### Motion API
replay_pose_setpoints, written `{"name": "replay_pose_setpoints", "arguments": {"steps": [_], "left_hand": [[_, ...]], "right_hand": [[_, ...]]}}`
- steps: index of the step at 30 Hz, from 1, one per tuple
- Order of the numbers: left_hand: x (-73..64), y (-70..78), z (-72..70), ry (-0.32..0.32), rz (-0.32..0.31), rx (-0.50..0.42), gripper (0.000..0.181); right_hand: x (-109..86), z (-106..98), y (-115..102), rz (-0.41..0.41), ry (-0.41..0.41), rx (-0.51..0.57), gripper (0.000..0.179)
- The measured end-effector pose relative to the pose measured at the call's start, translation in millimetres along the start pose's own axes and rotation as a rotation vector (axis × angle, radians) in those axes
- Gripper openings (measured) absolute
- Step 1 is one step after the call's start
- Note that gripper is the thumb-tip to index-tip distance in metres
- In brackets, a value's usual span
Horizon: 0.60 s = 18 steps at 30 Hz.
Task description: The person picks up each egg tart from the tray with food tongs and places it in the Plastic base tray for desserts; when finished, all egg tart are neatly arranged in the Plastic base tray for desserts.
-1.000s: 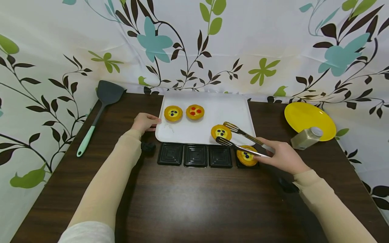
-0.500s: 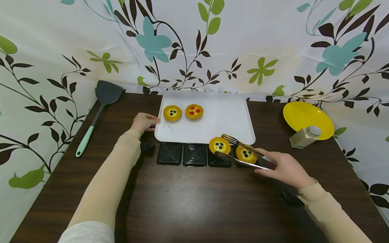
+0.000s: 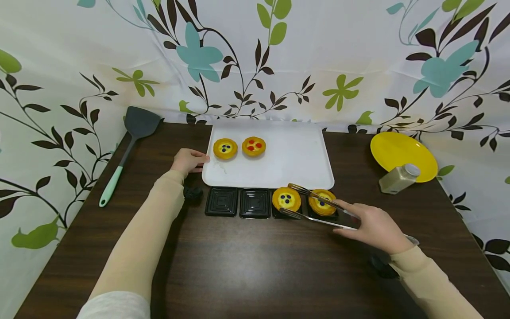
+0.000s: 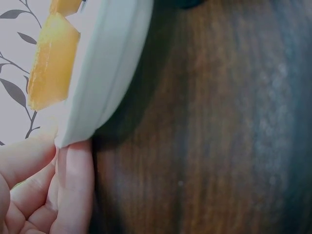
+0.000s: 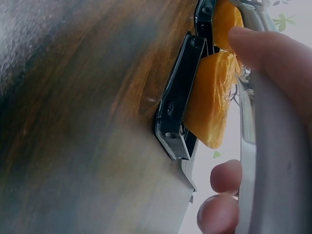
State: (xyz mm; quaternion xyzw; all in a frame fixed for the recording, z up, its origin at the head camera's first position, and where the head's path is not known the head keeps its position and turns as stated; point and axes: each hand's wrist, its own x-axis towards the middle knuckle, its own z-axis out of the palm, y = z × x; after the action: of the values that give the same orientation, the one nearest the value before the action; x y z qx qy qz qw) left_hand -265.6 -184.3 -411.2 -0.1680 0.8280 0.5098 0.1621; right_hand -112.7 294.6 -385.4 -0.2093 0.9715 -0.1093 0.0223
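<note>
My left hand (image 3: 188, 161) pinches the left rim of the white tray (image 3: 291, 155), thumb on top and fingers beneath in the left wrist view. A blueberry tart (image 3: 225, 148) and a red-topped tart (image 3: 253, 146) lie on the tray's left half. In my right hand (image 3: 376, 227) are metal tongs (image 3: 328, 222), their tips on either side of a second blueberry tart (image 3: 286, 199) in the third square black holder. The tongs' arms pass over another blueberry tart (image 3: 317, 209) in the rightmost holder. Orange tart sides show over a black holder (image 5: 178, 92) in the right wrist view.
Two bare black holders (image 3: 222, 201) continue the row to the left, along the tray's front edge. A grey spatula (image 3: 141, 122) with a mint handle lies at the left. At the right, a shaker bottle (image 3: 398, 179) leans against a yellow plate (image 3: 402, 153).
The tongs have brought one blueberry tart from the white tray down into the third black holder, and their tips now stand slightly wider. My left hand stays at the tray rim.
</note>
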Motion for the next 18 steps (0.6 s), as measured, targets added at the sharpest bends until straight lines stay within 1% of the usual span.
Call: {"name": "replay_pose_setpoints", "arguments": {"steps": [4,10,18], "left_hand": [[3.0,-1.2,-0.4,-0.002,-0.007,0.002,0.039],[2.8,-1.3,-0.4,0.010,0.009,0.002,0.039],[-3.7,0.8,0.5,0.017,0.012,0.004,0.040]], "right_hand": [[1.1,-0.5,-1.5,0.009,-0.006,-0.012,0.076],[1.8,-3.2,-3.6,0.016,-0.013,-0.019,0.076],[2.0,-2.5,-2.9,0.036,-0.028,-0.039,0.081]]}}
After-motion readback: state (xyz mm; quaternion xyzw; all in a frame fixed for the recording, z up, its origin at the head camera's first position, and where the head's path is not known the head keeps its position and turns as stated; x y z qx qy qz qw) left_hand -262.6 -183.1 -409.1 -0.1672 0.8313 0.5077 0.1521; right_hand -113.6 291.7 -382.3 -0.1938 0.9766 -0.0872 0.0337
